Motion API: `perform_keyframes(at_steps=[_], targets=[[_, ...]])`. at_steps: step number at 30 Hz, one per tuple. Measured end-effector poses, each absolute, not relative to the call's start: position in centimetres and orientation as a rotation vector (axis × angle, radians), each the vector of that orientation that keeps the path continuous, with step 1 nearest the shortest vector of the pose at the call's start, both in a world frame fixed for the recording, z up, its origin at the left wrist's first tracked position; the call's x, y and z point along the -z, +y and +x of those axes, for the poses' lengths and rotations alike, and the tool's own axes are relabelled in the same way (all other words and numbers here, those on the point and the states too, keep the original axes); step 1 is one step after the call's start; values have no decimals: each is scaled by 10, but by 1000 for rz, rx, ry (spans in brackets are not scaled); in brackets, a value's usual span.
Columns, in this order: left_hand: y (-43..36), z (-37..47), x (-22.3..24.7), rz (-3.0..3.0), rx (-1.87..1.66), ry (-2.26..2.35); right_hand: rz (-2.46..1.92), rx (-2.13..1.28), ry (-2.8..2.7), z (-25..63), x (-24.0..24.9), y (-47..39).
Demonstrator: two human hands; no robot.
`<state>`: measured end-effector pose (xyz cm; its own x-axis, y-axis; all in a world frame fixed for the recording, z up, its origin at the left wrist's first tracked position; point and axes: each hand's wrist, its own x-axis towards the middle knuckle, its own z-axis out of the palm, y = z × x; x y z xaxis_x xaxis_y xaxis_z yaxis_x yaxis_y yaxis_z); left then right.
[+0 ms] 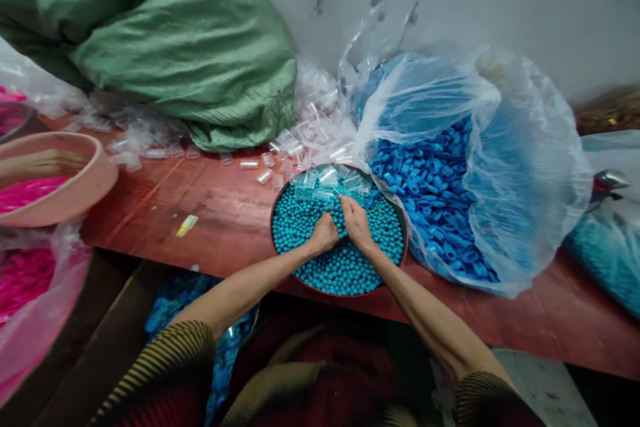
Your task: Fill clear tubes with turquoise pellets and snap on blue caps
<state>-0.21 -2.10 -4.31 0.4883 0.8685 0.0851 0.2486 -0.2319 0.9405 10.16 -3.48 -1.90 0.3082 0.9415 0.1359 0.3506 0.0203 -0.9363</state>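
Note:
A round tray (275, 240) full of small teal balls stands on the reddish table, with clear plastic tubes (327, 177) lying on the balls at its far side. Over the middle of the balls is my left hand (325, 232), its fingers closed. Close to it on the right, my right hand (354, 217) is pinched near the clear tubes. Whatever either hand holds is hidden or too small to name. Just right of the tray, an open clear bag (525, 180) holds many blue plastic pieces (435, 193).
A big green sack (200, 53) rests on the table (150, 213) at the back left, beside scattered clear tubes (313, 127). Another person's hand (57, 163) is in a pink basin (95, 177) at the left. A teal-filled bag (600, 260) lies far right.

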Motion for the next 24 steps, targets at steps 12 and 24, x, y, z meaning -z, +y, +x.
perform_keyframes(at_steps=[12, 24], targets=[[-24, -18, 36, 1541, -570, 932, -2209, -343, -1601, 176, 15, -50], [-22, -21, 26, 1695, -448, 1037, -2425, -247, -2025, 177, -3, -40]])
